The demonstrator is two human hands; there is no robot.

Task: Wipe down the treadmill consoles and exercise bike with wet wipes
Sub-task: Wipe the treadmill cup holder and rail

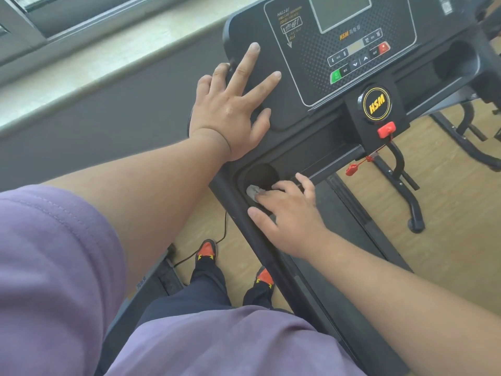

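Observation:
A black treadmill console [320, 85] with a grey screen and button panel fills the upper middle of the head view. My left hand [233, 104] lies flat on the console's left side, fingers spread and straight. My right hand [287, 215] presses a crumpled grey wet wipe [252, 191] with straight fingers against the rim of the round left cup holder [261, 173] in the console's lower tray. Only a small corner of the wipe shows past my fingertips.
A red safety key [386, 129] with its cord and clip [352, 169] hangs under the round HSM badge [376, 104]. A window sill [81, 66] runs along the left. Black frame legs of another machine [469, 142] stand on the wooden floor at right.

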